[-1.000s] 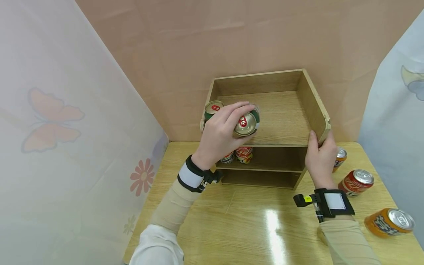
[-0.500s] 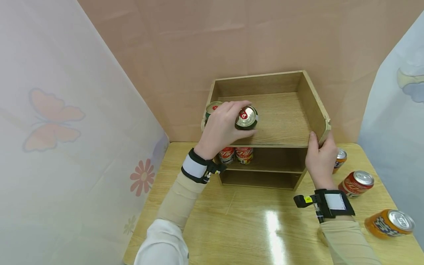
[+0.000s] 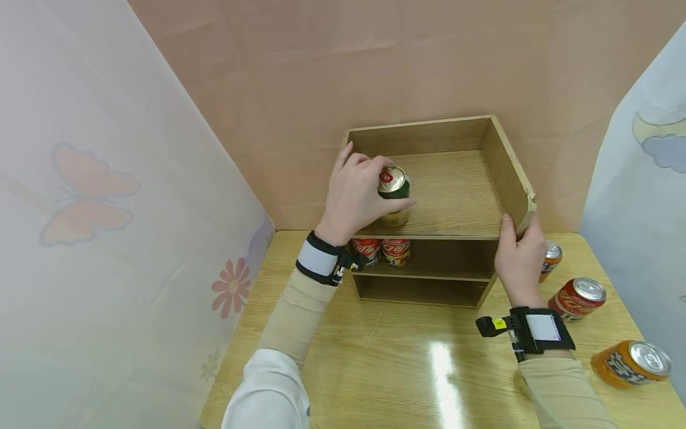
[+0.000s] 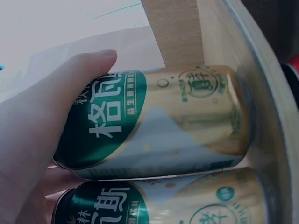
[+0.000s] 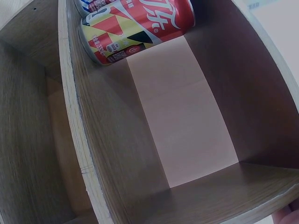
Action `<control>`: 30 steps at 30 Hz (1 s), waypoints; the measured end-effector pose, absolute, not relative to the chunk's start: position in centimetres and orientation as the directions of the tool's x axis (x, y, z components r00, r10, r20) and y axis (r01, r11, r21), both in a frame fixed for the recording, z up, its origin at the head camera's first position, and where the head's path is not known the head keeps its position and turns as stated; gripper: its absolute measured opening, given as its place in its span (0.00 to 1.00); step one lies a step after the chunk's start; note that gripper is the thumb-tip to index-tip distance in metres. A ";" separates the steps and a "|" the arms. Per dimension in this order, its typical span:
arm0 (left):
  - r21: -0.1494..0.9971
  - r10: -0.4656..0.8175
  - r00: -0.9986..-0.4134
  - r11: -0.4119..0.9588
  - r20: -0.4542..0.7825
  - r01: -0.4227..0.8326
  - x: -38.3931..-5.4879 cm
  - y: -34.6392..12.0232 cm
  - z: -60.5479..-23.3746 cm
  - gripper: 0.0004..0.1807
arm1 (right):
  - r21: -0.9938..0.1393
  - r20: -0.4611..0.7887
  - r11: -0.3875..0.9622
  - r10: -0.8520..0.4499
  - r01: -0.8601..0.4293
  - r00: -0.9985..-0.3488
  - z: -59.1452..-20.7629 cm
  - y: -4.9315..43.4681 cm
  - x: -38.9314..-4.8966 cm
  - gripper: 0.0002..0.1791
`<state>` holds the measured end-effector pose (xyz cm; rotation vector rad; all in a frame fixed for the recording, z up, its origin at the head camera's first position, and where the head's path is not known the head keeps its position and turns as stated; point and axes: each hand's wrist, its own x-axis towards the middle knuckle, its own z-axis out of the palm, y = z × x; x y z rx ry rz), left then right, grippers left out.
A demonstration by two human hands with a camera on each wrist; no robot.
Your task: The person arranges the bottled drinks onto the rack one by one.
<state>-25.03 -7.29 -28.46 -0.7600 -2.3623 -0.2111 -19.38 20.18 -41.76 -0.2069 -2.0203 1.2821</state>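
Observation:
My left hand [image 3: 356, 193] reaches over the top shelf and holds a green-and-gold drink can [image 3: 394, 187], its thumb across the front. In the left wrist view that can [image 4: 159, 121] stands on the shelf board, close beside a second green-and-gold can [image 4: 187, 203]; my hand hides the second one in the head view. My right hand [image 3: 518, 259] grips the lower front corner of the right side panel of the wooden shelf unit [image 3: 509, 173], thumb inside.
Two red cans [image 3: 396, 251] stand side by side on the middle shelf at the left. On the table [image 3: 396, 363], right of the unit, stand an orange can [image 3: 616, 363], a red can [image 3: 570, 300] and another can [image 3: 550, 262] partly behind my right hand.
The green-and-gold can has gone from tilted in my left hand to upright on the top shelf, slightly left. My left fingers have spread a little. The right hand stays put.

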 end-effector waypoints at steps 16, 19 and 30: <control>-0.069 0.462 -0.742 0.866 0.486 0.495 -25.6 -7.1 -27.9 0.52 | -0.840 0.483 0.493 0.487 -0.228 -0.727 -41.8 20.0 -19.5 0.22; -0.057 0.510 -0.711 0.829 0.484 0.556 -25.4 -7.1 -27.7 0.53 | -0.840 0.484 0.493 0.490 -0.228 -0.725 -41.8 20.0 -19.5 0.22; 0.016 0.581 -0.676 0.753 0.455 0.658 -24.2 -6.7 -27.0 0.36 | -0.838 0.494 0.489 0.496 -0.241 -0.714 -41.8 20.0 -19.4 0.22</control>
